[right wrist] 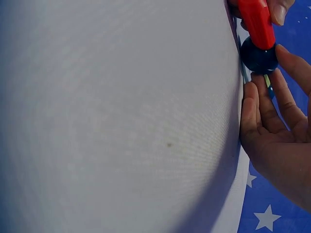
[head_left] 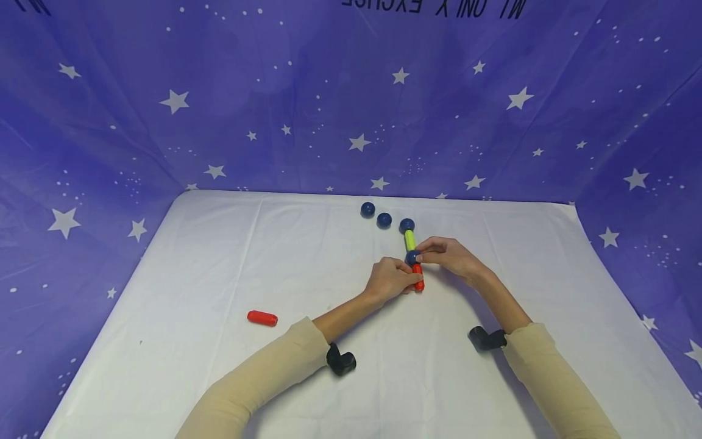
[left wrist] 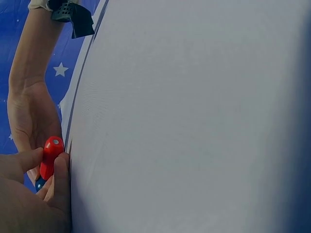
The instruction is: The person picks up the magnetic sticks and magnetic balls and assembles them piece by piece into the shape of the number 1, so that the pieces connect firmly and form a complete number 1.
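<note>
My left hand (head_left: 390,280) pinches a red rod (head_left: 419,281) between thumb and fingers; the left wrist view shows the same red rod (left wrist: 52,156). The rod's far end touches a blue ball (head_left: 412,257), which my right hand (head_left: 451,258) grips with thumb and fingertips. In the right wrist view the blue ball (right wrist: 259,56) sits against the red rod (right wrist: 257,23). Beyond the ball, a yellow-green rod (head_left: 410,240) runs away to another blue ball (head_left: 407,225), so the pieces form a nearly straight line.
Two loose blue balls (head_left: 368,210) (head_left: 384,220) lie left of the line's far end. Another red rod (head_left: 262,318) lies on the white cloth (head_left: 307,244) at the left. A purple curtain with stars (head_left: 307,91) stands behind the table.
</note>
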Available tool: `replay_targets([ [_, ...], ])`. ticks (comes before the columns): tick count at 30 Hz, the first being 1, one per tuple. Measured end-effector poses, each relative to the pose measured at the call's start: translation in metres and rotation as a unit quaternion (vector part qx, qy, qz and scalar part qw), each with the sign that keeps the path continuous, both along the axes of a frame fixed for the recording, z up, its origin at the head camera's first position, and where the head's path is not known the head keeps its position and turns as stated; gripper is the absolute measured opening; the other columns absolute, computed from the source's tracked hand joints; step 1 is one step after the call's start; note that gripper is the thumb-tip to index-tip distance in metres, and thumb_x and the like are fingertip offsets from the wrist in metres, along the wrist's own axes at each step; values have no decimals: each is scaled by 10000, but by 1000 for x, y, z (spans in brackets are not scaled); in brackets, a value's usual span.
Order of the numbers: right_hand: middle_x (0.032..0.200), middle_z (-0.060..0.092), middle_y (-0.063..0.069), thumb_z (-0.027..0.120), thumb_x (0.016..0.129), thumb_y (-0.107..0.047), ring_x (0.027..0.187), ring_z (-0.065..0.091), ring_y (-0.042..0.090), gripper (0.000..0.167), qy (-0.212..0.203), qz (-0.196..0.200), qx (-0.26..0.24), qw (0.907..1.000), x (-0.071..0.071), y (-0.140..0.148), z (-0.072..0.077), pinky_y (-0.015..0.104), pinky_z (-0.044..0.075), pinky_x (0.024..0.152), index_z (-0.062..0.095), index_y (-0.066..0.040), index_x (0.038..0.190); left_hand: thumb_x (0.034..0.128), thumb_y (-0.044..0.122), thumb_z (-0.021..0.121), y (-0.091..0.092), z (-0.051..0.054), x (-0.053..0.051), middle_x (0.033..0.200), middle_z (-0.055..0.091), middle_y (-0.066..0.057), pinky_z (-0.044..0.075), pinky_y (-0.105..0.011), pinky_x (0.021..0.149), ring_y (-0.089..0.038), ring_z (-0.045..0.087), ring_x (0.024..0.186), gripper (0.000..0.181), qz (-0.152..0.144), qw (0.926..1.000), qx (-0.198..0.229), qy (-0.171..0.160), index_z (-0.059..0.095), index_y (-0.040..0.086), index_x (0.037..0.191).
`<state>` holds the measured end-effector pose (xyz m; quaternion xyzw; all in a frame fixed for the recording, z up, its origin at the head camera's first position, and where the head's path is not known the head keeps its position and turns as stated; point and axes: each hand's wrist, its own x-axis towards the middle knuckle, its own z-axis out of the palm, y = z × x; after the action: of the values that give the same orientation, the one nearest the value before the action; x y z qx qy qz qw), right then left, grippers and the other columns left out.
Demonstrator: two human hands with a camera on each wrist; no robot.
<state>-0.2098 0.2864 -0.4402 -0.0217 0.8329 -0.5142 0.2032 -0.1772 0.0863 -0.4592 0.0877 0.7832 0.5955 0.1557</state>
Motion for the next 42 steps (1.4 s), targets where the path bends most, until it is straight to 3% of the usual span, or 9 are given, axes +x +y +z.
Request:
replay_targets([
  [12, 1166, 675, 134, 757, 899, -211, 1152, 566, 311, 409, 13, -17, -23, 10000, 0, 1, -1, 540, 322, 1043, 637, 5, 1226, 863, 166, 786, 1, 0, 1, 580, 664, 3, 471, -169, 482, -122, 642, 516, 184, 18, 9999, -136, 68, 732, 29, 753],
  [26, 1175, 671, 140, 757, 901, -231, 1178, 534, 324, 408, 38, 4, 42, 10000, 1, 0, 2, 567, 300, 1057, 643, -5, 1222, 843, 164, 805, 3, 4, 0, 536, 612, 54, 372, -165, 442, -52, 542, 479, 208, -113, 9960, -707, 536, 707, 51, 697],
  [42, 1147, 673, 125, 759, 899, -242, 1173, 517, 319, 409, -4, -26, -4, 10000, 0, 1, -1, 562, 300, 1046, 647, -13, 1220, 856, 240, 790, -4, 8, -6, 578, 632, 57, 364, -181, 474, -56, 523, 522, 212, -378, 9912, -1115, 611, 736, 59, 762],
])
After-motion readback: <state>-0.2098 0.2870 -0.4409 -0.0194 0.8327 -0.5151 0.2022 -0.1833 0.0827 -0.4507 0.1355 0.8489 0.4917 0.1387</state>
